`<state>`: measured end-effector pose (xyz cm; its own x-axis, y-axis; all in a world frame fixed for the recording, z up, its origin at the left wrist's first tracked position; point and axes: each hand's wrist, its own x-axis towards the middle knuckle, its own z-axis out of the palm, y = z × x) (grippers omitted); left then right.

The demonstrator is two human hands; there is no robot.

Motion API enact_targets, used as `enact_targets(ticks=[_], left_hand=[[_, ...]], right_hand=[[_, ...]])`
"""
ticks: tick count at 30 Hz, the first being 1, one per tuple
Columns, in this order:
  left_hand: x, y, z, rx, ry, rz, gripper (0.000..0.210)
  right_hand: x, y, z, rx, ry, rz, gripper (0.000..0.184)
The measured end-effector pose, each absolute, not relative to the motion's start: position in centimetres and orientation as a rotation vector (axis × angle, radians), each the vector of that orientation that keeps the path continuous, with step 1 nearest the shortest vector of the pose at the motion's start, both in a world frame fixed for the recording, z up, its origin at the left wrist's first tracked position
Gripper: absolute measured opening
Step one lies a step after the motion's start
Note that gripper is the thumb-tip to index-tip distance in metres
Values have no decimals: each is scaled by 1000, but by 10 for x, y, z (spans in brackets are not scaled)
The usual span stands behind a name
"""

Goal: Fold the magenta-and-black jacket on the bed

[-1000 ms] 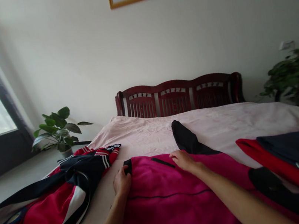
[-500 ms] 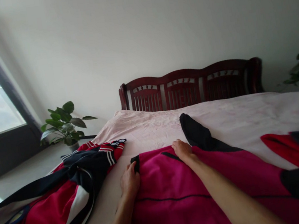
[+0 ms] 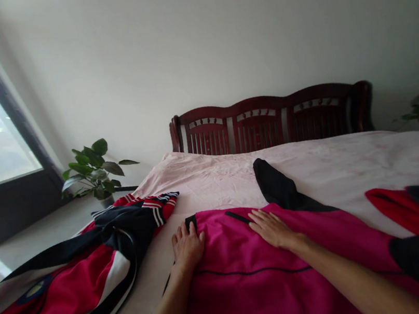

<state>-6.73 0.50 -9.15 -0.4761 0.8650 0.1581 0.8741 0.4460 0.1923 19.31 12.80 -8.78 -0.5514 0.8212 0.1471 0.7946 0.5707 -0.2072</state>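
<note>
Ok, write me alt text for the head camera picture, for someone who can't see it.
Both hands lie flat and open on a magenta fleece garment spread on a bed: the left hand at its left edge, the right hand near the middle. A red, navy and white jacket lies to the left, with a dark wooden headboard and a potted plant behind.

This is a bedroom in a home: a wide bed (image 3: 313,167) under a pale pink sheet has a carved dark-wood headboard (image 3: 272,119) at its far end, a potted plant (image 3: 95,171) left of it and clothes strewn on top.
</note>
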Motion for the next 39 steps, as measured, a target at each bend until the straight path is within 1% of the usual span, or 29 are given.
enact_targets(ticks=[4,8,11,14,17,21,23,26,30,34,36,39], left_hand=[[-67,4,-91,-1631,-2620,-376,63],[-66,2,-85,-1638,-2625,-384,61],[-56,-2,-74,-1619,-2633,-377,60],[-34,-14,-65,-1663,-2581,-370,60],[-13,-36,-69,-1825,-2434,-403,64],[-10,-73,-87,-2076,-2272,-426,69],[-16,-87,-91,-2145,-2242,-404,68],[-24,-100,-92,-2172,-2240,-384,67],[-26,-115,-90,-2194,-2229,-381,67],[-28,-125,-90,-2273,-2189,-366,70],[-28,-126,-89,-2273,-2202,-361,69],[-26,-126,-89,-2249,-2209,-369,68]], right_hand=[[224,131,-94,-1528,-2615,52,54],[227,127,-85,-1770,-2487,56,59],[224,97,-82,-1819,-2440,65,63],[228,54,-93,-1658,-2484,22,67],[242,20,-110,-1422,-2555,-35,66],[276,10,-121,-1264,-2565,-125,55],[293,15,-122,-1252,-2533,-144,49],[315,23,-123,-1288,-2496,-192,46],[329,28,-124,-1404,-2449,-287,51],[329,14,-124,-1614,-2454,-242,64],[329,-4,-133,-1500,-2457,-214,66],[333,-41,-157,-1153,-2487,-221,60]])
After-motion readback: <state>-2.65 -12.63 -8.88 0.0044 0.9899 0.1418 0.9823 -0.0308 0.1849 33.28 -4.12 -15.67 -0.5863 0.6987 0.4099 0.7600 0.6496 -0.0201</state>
